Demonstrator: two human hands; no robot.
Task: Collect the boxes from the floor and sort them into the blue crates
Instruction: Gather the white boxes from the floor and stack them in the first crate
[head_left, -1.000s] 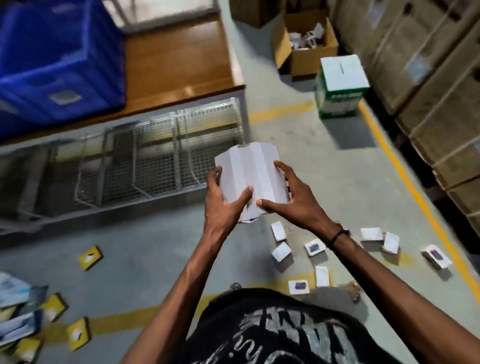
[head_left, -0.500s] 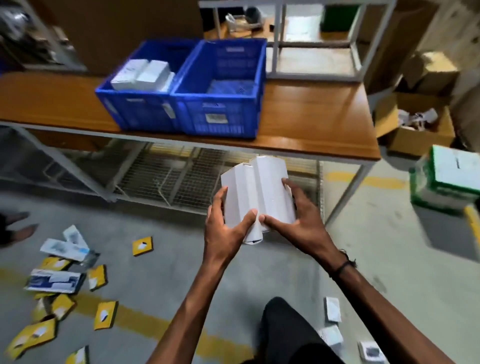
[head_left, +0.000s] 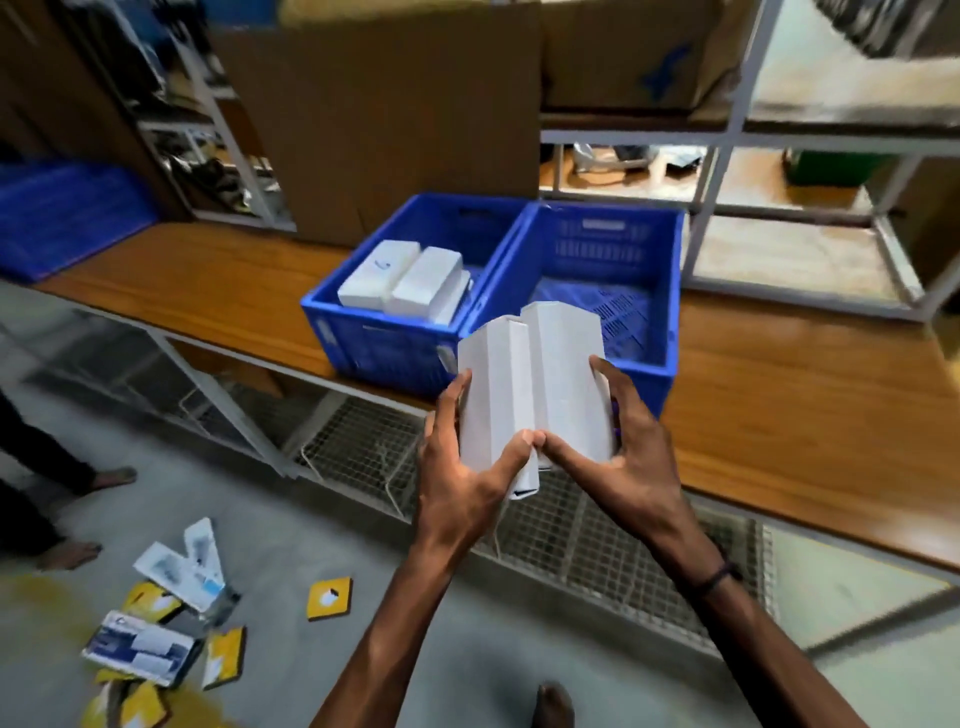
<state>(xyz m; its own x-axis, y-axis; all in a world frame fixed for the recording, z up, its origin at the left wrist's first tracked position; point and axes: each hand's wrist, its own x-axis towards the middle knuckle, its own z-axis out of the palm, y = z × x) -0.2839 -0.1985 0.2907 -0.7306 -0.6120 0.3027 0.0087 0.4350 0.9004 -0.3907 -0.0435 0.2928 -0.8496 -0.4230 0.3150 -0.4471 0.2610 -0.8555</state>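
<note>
- Left hand (head_left: 460, 467) and right hand (head_left: 621, 457) together clamp a bundle of white boxes (head_left: 535, 384), held in the air near the front of the wooden table (head_left: 779, 415), just in front of the two blue crates.
- Each hand curls round its own side of the bundle; thumbs meet on the near face, fingers wrap the outer sides.
- Left crate (head_left: 374, 343) already holds white boxes (head_left: 405, 280); right crate (head_left: 649, 291) looks empty, its slotted floor showing.
- More boxes, yellow (head_left: 329, 597) and white-blue (head_left: 143, 644), lie on the floor, near left.
- Handling, my judgement: thin card, light, stiff enough but crushable. The loose stack may slide apart, so squeeze from both outer sides and support it beneath.
</note>
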